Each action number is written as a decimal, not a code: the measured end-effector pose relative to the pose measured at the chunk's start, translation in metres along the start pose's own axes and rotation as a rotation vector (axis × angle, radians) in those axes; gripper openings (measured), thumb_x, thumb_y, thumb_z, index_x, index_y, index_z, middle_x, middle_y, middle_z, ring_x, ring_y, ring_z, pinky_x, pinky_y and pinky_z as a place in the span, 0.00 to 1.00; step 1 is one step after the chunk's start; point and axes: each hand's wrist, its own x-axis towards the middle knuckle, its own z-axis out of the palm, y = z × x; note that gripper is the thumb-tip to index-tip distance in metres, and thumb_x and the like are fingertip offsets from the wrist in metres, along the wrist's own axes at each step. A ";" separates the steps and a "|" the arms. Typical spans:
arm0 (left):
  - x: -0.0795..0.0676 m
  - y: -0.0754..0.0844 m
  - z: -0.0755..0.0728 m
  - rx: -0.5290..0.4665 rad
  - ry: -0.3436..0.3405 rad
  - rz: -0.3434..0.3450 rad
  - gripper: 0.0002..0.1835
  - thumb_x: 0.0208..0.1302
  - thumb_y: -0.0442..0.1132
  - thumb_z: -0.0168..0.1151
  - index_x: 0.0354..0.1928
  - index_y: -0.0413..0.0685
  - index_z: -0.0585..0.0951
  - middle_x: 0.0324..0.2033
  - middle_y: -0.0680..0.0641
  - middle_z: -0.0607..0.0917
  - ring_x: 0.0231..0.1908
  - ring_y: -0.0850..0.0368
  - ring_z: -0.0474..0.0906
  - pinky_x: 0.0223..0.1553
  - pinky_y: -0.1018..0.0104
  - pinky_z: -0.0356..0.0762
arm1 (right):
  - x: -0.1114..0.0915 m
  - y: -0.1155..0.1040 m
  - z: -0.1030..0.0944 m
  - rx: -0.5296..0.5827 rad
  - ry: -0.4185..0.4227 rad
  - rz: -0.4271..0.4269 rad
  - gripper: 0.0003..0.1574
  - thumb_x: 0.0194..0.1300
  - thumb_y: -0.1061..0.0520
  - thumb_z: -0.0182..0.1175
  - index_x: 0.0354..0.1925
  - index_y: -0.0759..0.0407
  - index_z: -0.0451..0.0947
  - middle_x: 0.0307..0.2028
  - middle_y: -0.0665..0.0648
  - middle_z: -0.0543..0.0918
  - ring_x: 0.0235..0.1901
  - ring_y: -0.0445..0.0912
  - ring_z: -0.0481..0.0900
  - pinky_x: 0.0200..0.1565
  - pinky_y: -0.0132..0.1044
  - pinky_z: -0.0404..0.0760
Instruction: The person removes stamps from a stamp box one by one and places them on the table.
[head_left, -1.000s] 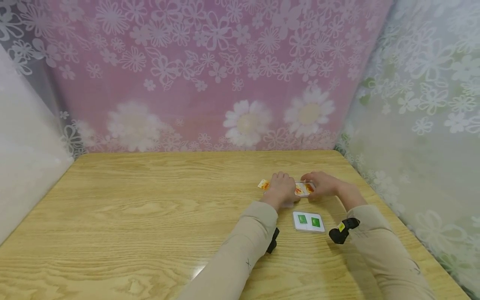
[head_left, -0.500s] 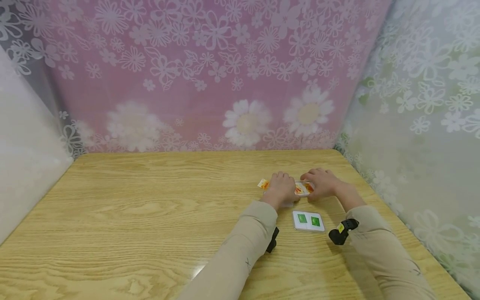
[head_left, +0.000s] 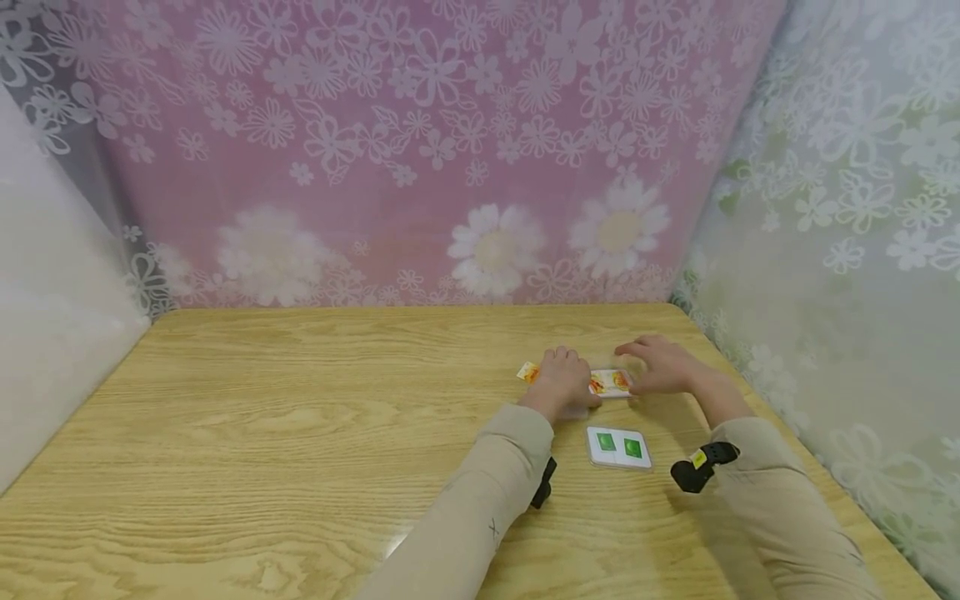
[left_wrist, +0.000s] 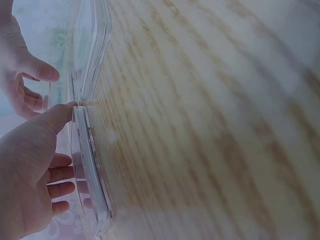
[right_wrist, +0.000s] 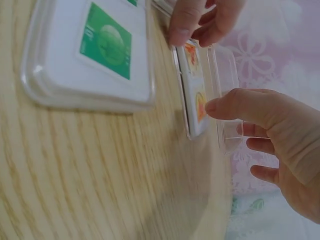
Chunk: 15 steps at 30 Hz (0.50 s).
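Observation:
In the head view my left hand [head_left: 560, 382] grips a clear plastic case, mostly hidden under the palm. In the left wrist view its fingers curl behind that case [left_wrist: 89, 167], thumb at the case's end. Beside it lies a shallow case with two orange picture cards [right_wrist: 200, 100]; the left thumb touches its end in the right wrist view. My right hand [head_left: 663, 367] is just right of this case. Its thumb and fingers hold a clear plastic lid [right_wrist: 227, 75], tilted and a little apart from the cards.
A rounded clear case with two green picture cards [head_left: 618, 448] lies nearer on the wooden table [head_left: 300, 433]. A loose orange-and-white card [head_left: 527, 372] pokes out left of the left hand. Flowered curtains [head_left: 420, 167] stand behind and to the right.
My right hand has moved right and slightly up off the orange-card case, taking the clear lid from over the cards. The left hand stays in place.

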 end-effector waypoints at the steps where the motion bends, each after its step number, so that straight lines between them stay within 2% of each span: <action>1: 0.000 0.000 0.000 0.000 -0.001 0.002 0.27 0.60 0.68 0.51 0.49 0.55 0.77 0.46 0.53 0.73 0.47 0.57 0.63 0.54 0.62 0.59 | -0.002 0.002 -0.001 0.004 0.005 0.000 0.38 0.50 0.52 0.68 0.58 0.62 0.71 0.54 0.70 0.72 0.54 0.67 0.67 0.49 0.63 0.66; 8: -0.005 -0.001 0.001 0.018 0.000 0.016 0.25 0.60 0.67 0.50 0.48 0.58 0.78 0.46 0.53 0.73 0.48 0.58 0.63 0.54 0.62 0.59 | -0.014 0.017 0.000 0.030 -0.009 0.045 0.38 0.49 0.54 0.68 0.57 0.65 0.70 0.51 0.73 0.71 0.51 0.67 0.68 0.48 0.61 0.68; 15: -0.005 -0.001 0.000 0.023 0.009 0.018 0.26 0.61 0.67 0.49 0.49 0.58 0.78 0.48 0.53 0.73 0.51 0.58 0.63 0.56 0.62 0.58 | -0.025 0.030 0.003 0.014 -0.081 0.079 0.39 0.46 0.54 0.69 0.56 0.65 0.71 0.48 0.74 0.72 0.49 0.67 0.68 0.46 0.60 0.69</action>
